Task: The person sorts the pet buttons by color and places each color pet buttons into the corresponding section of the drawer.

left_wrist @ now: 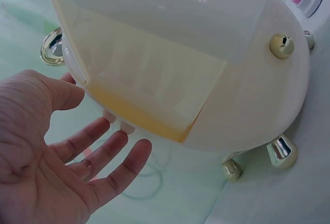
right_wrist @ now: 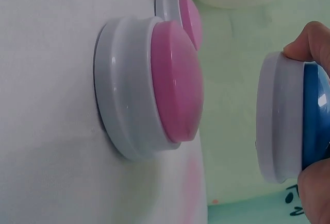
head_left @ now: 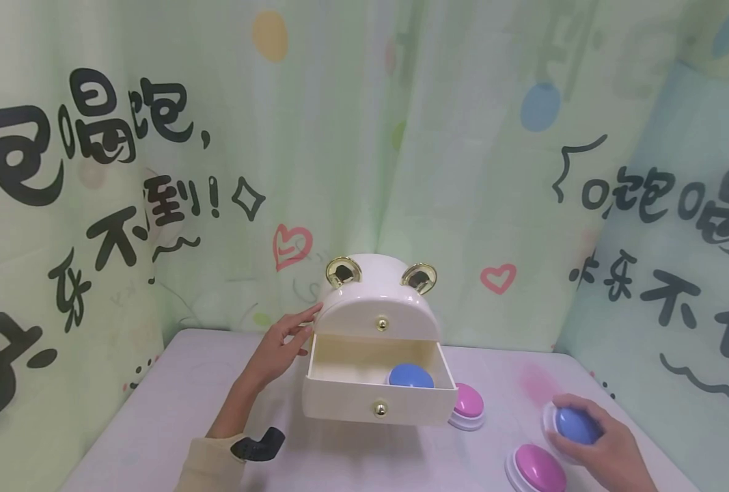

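Observation:
A white rounded mini drawer chest (head_left: 376, 280) with gold rings on top stands on the table, its lower drawer (head_left: 342, 402) pulled out. Inside that drawer lies one blue push button (head_left: 410, 376). My left hand (head_left: 283, 347) rests its fingers against the chest's left side; in the left wrist view its fingers (left_wrist: 121, 170) are spread and fairly straight. Off to the right, my right hand (head_left: 613, 444) grips a second blue push button (head_left: 576, 425) by its white base. The right wrist view shows this base (right_wrist: 281, 116) held off the table between thumb and finger.
A pink push button (head_left: 539, 468) is on the table near the right hand. Another pink push button (head_left: 467, 402) sits just right of the drawer. Printed curtains (head_left: 462, 205) surround the table (head_left: 216, 362) at the back and sides.

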The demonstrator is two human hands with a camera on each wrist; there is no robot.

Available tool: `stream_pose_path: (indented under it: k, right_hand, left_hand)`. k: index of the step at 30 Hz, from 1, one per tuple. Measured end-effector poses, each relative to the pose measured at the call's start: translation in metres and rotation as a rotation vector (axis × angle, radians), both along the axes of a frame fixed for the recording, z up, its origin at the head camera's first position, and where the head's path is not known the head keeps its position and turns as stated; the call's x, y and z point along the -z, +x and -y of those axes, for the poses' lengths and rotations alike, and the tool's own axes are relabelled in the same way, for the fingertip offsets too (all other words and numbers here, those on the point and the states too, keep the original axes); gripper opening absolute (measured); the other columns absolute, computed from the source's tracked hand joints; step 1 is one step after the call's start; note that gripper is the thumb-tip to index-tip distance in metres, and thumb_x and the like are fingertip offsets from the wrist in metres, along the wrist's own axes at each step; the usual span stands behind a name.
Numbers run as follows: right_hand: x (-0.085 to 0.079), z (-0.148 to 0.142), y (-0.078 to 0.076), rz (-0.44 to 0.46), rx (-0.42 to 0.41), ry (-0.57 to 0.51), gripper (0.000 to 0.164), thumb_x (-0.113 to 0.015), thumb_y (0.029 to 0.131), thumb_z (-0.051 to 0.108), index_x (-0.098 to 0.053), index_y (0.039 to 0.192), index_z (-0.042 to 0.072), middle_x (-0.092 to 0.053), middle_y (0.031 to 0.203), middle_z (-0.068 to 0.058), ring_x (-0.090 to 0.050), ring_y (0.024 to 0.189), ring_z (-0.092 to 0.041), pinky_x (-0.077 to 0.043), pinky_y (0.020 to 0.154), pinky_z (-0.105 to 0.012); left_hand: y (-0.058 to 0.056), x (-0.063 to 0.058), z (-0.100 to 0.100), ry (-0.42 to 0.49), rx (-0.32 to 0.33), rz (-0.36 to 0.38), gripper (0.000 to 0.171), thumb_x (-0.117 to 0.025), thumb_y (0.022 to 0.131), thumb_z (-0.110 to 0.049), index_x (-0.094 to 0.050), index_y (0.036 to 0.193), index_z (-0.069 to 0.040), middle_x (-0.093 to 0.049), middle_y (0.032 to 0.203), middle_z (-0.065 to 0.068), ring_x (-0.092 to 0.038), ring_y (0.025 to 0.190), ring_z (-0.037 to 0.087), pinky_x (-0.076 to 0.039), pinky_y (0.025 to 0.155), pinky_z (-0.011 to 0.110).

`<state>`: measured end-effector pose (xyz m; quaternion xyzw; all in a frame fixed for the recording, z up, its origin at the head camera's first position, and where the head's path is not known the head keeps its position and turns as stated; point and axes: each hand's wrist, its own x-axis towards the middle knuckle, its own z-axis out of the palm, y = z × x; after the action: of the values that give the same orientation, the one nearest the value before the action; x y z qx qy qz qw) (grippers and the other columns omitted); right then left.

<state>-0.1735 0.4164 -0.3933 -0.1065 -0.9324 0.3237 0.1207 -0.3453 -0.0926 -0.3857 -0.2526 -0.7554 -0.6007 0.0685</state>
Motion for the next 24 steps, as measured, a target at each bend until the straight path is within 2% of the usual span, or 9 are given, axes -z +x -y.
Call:
stream_pose_path:
  k: [3,5,8,10,12,15,19,21,24]
  right_hand:
    - [0.001,0.004,0.0,-0.072,-0.013,0.004,0.075,-0.088,0.081,0.036,-0.055,0.141,0.003,-0.052,0.141,-0.029,-0.053,0.111,-0.047,-0.056,0.081,-0.05]
    - [0.001,0.008,-0.001,-0.116,-0.013,0.016,0.073,-0.089,0.08,0.034,-0.058,0.138,0.004,-0.058,0.136,-0.022,-0.055,0.108,-0.041,-0.056,0.078,-0.043]
    - [0.001,0.014,-0.001,-0.168,-0.011,0.016,0.069,-0.091,0.078,0.031,-0.062,0.134,0.006,-0.064,0.125,0.005,-0.056,0.103,-0.019,-0.053,0.074,-0.029]
    - [0.001,0.018,-0.001,-0.199,-0.007,0.018,0.066,-0.092,0.076,0.03,-0.064,0.132,0.008,-0.059,0.116,0.023,-0.053,0.099,-0.007,-0.051,0.072,-0.022]
    - [0.0,0.022,0.0,-0.208,-0.007,0.009,0.066,-0.092,0.076,0.031,-0.064,0.132,0.01,-0.054,0.112,0.032,-0.051,0.096,-0.003,-0.051,0.072,-0.023]
    - [-0.002,0.028,0.0,-0.207,0.001,0.019,0.066,-0.092,0.076,0.033,-0.064,0.131,0.012,-0.054,0.114,0.03,-0.052,0.099,-0.011,-0.052,0.073,-0.026]
    - [-0.006,0.035,0.001,-0.204,0.002,0.021,0.067,-0.092,0.076,0.034,-0.063,0.133,0.013,-0.055,0.118,0.022,-0.052,0.105,-0.025,-0.05,0.073,-0.024]
    - [-0.007,0.037,0.001,-0.216,-0.001,0.021,0.066,-0.092,0.076,0.033,-0.063,0.132,0.014,-0.055,0.119,0.023,-0.052,0.106,-0.024,-0.05,0.072,-0.021]
    - [-0.008,0.041,0.001,-0.26,-0.017,0.021,0.064,-0.093,0.075,0.03,-0.065,0.13,0.014,-0.054,0.117,0.028,-0.051,0.105,-0.01,-0.049,0.072,-0.019]
  left_hand:
    - [0.0,0.0,0.0,0.0,-0.001,0.001,0.046,-0.056,0.106,-0.017,-0.053,0.152,-0.019,-0.054,0.141,0.018,-0.06,0.117,0.035,-0.062,0.08,0.038]
    - [0.0,0.0,0.0,-0.001,-0.002,0.005,0.046,-0.056,0.106,-0.017,-0.053,0.151,-0.02,-0.054,0.141,0.018,-0.06,0.117,0.035,-0.062,0.081,0.041]
    - [0.0,0.0,0.0,0.0,-0.003,0.008,0.046,-0.056,0.106,-0.016,-0.053,0.151,-0.02,-0.054,0.141,0.018,-0.06,0.117,0.034,-0.061,0.082,0.045]
    - [0.001,-0.001,0.0,0.0,-0.004,0.008,0.046,-0.056,0.106,-0.016,-0.053,0.151,-0.02,-0.054,0.141,0.018,-0.06,0.117,0.034,-0.061,0.082,0.045]
    - [0.001,-0.001,-0.001,-0.002,-0.003,0.005,0.046,-0.056,0.106,-0.016,-0.053,0.151,-0.019,-0.055,0.141,0.018,-0.061,0.116,0.034,-0.062,0.082,0.045]
    - [0.002,-0.002,-0.001,-0.01,-0.002,-0.001,0.046,-0.056,0.106,-0.015,-0.052,0.152,-0.019,-0.055,0.141,0.018,-0.061,0.116,0.035,-0.062,0.081,0.042]
    - [0.002,-0.003,-0.001,-0.012,-0.004,-0.003,0.046,-0.056,0.106,-0.015,-0.052,0.152,-0.019,-0.056,0.141,0.018,-0.061,0.116,0.036,-0.062,0.079,0.039]
    - [0.002,-0.003,-0.001,-0.008,-0.005,-0.004,0.046,-0.056,0.106,-0.016,-0.053,0.151,-0.019,-0.056,0.141,0.018,-0.061,0.116,0.037,-0.062,0.079,0.039]
    - [0.002,-0.002,0.0,-0.007,-0.002,-0.007,0.046,-0.056,0.106,-0.016,-0.052,0.151,-0.018,-0.056,0.142,0.018,-0.061,0.117,0.037,-0.062,0.079,0.039]
